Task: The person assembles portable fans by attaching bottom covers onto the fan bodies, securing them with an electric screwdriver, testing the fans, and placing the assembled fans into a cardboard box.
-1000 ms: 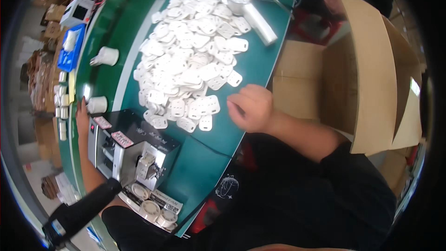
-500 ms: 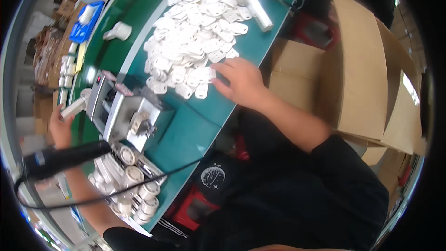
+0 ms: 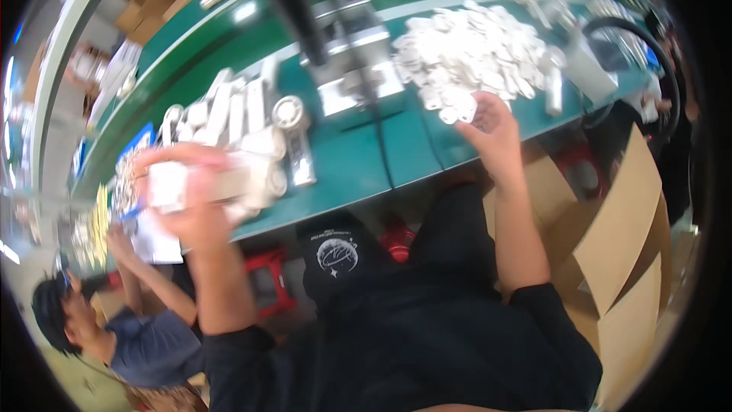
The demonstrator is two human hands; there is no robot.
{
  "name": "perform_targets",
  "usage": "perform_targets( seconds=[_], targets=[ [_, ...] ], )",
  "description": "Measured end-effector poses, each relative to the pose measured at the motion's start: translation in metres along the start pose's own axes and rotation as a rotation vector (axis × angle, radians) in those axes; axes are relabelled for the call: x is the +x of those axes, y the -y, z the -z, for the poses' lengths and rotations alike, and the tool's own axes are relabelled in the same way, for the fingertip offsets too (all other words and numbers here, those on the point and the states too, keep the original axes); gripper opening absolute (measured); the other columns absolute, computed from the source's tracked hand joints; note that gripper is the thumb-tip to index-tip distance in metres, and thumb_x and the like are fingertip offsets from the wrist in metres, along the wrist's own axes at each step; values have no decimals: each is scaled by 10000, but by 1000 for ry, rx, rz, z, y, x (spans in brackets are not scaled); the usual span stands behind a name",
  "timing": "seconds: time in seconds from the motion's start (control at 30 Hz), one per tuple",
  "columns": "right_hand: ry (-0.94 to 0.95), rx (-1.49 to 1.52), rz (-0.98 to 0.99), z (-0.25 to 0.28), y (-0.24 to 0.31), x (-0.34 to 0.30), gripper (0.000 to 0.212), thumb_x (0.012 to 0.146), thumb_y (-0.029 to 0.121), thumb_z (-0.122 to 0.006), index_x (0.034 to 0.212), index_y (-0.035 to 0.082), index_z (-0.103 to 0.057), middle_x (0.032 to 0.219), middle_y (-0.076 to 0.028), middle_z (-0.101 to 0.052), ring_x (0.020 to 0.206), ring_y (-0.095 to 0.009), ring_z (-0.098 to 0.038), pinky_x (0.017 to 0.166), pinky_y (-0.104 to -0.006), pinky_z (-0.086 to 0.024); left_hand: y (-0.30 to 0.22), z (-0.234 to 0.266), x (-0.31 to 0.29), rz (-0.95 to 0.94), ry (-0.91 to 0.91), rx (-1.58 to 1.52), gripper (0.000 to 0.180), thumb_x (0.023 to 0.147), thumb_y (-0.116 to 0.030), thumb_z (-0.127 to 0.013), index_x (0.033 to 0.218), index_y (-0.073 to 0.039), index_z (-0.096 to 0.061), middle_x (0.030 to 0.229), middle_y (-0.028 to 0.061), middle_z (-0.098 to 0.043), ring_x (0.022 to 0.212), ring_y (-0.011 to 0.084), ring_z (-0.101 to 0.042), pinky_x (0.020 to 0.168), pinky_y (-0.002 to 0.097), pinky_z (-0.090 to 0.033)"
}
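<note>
My left hand [image 3: 200, 194] is smeared by motion, its fingers closed round a white plastic part [image 3: 166, 185] whose exact shape is blurred. It is above the left end of the bench, in front of a heap of white handle-shaped and round parts [image 3: 236, 111]. My right hand [image 3: 497, 133] is at the near edge of a big pile of flat white plastic plates [image 3: 473, 46]. Its thumb and curled fingers pinch a white plate with holes [image 3: 460, 107].
A small metal bench machine [image 3: 351, 53] stands between the heaps on the green bench [image 3: 343, 160]. A dark bar [image 3: 286, 0] and cable cross in front of it. Cardboard boxes [image 3: 610, 236] are at right. A co-worker [image 3: 145, 343] sits at lower left. A white cylinder [image 3: 554, 91] lies right of the pile.
The view has swung left. My left hand has moved from beyond the machine to the heap of parts at left, holding a white part. My right hand has closed on a plate.
</note>
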State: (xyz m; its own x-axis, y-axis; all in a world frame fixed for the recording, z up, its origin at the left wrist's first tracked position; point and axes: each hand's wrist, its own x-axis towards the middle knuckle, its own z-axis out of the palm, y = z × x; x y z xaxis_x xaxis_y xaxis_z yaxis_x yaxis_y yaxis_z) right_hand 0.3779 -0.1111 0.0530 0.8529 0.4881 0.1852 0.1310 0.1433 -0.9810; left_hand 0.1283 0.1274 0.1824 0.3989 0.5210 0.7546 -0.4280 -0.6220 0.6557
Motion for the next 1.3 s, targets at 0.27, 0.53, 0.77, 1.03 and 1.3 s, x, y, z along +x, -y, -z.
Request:
perform_targets(
  seconds=[0.27, 0.53, 0.77, 1.03, 1.3],
  targets=[
    [425, 258, -76, -83, 61, 22, 421, 705, -56, -712, 1087, 2, -543, 882, -33, -604, 781, -88, -563, 712, -224, -481, 53, -90, -72, 440, 103, -161, 561, 781, 9, -646, 1239, -12, -322, 988, 94, -504, 892, 156, -526, 749, 266, -462],
    [954, -112, -111, -94, 77, 49, 491, 667, 57, -787, 1092, 51, -542, 840, -1, -580, 755, -69, -542, 649, -218, -441, 79, -105, -67, 305, 330, 48, 758, 771, -92, -669, 1346, 14, -186, 1129, 162, -472, 1013, 235, -520, 875, 327, -420],
    [896, -562, 37, -103, 108, 48, 407, 677, 127, -777, 1022, 25, -588, 658, -44, -550, 617, -129, -541, 552, -263, -418, 85, -102, -69, 415, 422, -136, 862, 724, -16, -647, 1403, -18, -117, 1283, 199, -368, 1175, 270, -444, 943, 356, -409],
    [997, -1048, 265, -113, 123, 52, 358, 680, 176, -758, 955, -5, -617, 693, -128, -576, 635, -212, -576, 572, -318, -443, 81, -102, -64, 443, 458, -395, 845, 786, -164, -632, 1438, -22, -114, 1329, 175, -357, 1200, 274, -426, 972, 362, -375],
    [527, -375, 367, -105, 125, 84, 624, 659, 260, -809, 1190, 40, -565, 792, -55, -616, 706, -117, -560, 642, -267, -468, 88, -91, -72, 264, 224, -234, 455, 950, -320, -434, 1269, -3, -368, 1028, 95, -530, 926, 169, -502, 842, 297, -410]
  ],
)
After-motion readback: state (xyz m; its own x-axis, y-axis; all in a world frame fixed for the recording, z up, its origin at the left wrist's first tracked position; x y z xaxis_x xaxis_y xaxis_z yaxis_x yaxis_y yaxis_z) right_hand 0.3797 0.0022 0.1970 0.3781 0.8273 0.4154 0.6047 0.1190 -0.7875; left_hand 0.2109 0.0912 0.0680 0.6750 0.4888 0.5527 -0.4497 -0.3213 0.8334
